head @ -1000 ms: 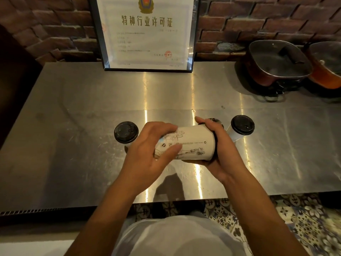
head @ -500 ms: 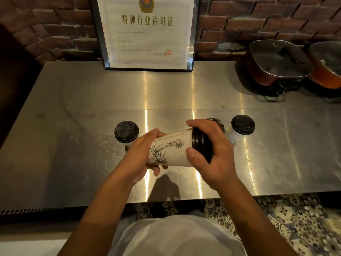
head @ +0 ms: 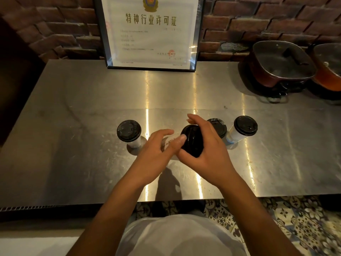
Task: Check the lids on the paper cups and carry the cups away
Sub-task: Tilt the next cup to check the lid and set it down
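Black lid (head: 191, 143) facing up toward camera, cup (head: 166, 143) axis tilted away-left. Right hand (head: 208, 154) fingers (head: 193, 120) wrapped round lid rim; left hand (head: 156, 154) fingers (head: 181, 138) loosely cupping cup wall, thumb on lid.

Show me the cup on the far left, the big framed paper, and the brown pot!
Left cup (head: 129, 130), head view, on its black lid.
Framed paper (head: 150, 36), head view, on the white sheet.
Brown pot (head: 282, 60), head view, on its glass lid.

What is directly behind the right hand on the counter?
Behind the right hand stands a lidded cup; only part of its black lid shows, the body is covered. Another cup stands apart, further right. The hand grips the black lid of the cup being checked.
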